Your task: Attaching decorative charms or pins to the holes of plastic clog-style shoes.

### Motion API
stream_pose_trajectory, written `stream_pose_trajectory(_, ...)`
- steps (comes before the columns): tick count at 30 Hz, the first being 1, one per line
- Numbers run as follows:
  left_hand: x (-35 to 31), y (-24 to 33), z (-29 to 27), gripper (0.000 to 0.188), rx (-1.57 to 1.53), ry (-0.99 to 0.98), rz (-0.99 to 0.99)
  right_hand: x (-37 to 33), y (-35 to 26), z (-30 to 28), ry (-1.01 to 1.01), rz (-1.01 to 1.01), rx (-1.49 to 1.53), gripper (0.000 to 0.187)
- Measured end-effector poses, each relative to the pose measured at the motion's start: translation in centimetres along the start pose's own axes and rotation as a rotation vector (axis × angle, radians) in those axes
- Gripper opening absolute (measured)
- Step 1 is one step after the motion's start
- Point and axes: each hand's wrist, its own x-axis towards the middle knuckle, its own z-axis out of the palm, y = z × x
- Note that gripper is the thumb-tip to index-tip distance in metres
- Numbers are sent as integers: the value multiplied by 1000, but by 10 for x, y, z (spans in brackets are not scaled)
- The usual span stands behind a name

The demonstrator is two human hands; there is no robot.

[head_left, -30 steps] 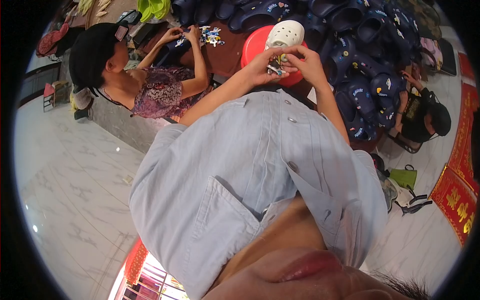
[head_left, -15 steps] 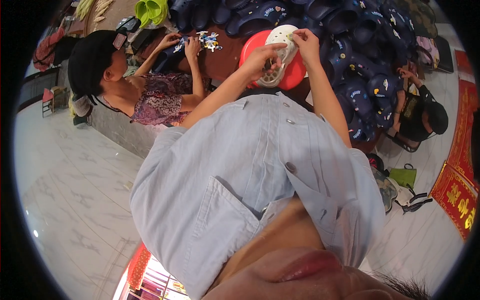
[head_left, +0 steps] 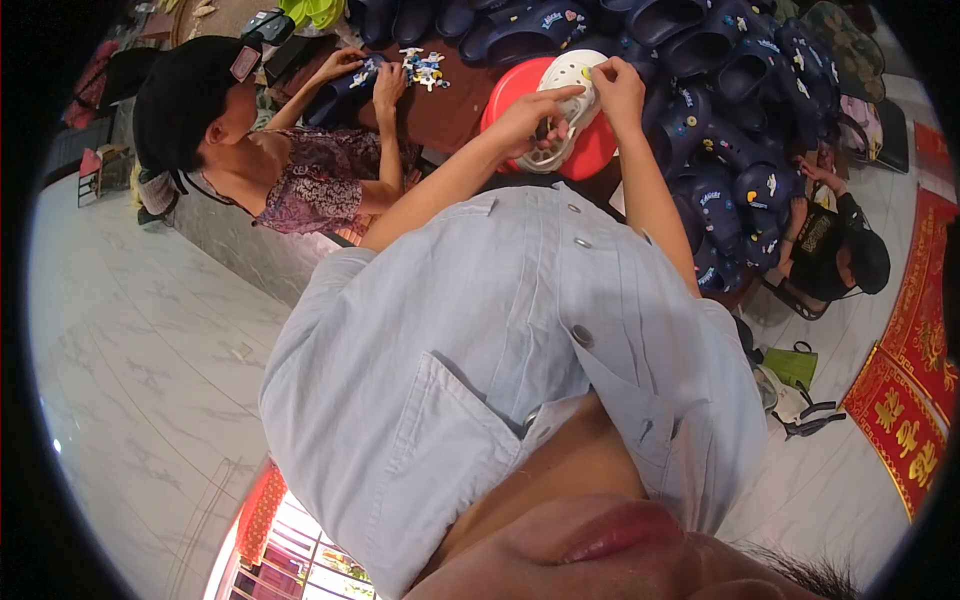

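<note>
A white clog (head_left: 562, 74) with holes in its upper lies on a round red surface (head_left: 594, 152) in front of me, toe pointing away. My left hand (head_left: 530, 122) grips the clog's left side, index finger stretched across the upper and the other fingers curled. My right hand (head_left: 620, 92) is at the toe's right side, thumb and fingertips pinched at a small yellow-green shoe charm (head_left: 587, 72) on the upper. Whether the charm is fully seated in a hole is hidden by the fingertips.
Navy clogs (head_left: 715, 190) with charms are piled to the right and beyond. Loose blue, white and yellow charms (head_left: 424, 68) lie on the brown table (head_left: 450, 105). A co-worker (head_left: 300, 175) at left handles a navy clog; another person (head_left: 835, 245) sits at right. Bright green clogs (head_left: 312, 12) stand far left.
My hands stay on the white clog with only slight shifts; the yellow-green charm shows a little more beside my right fingertips. The whole view has turned slightly.
</note>
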Motion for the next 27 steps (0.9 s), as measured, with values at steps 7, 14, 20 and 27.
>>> stream_pose_trajectory(7,4,-2,-4,57,-26,-16,-2,-1,-5,-2,-42,-137,-54,8)
stream_pose_trajectory(14,2,-4,-5,58,-28,-35,32,-18,-7,-1,60,-309,-41,14)
stream_pose_trajectory(20,1,-6,-3,56,-2,-27,40,-15,-4,-7,28,-347,-14,15)
stream_pose_trajectory(27,-1,-6,-1,54,-17,-19,41,-4,-3,-19,-1,-356,-11,16)
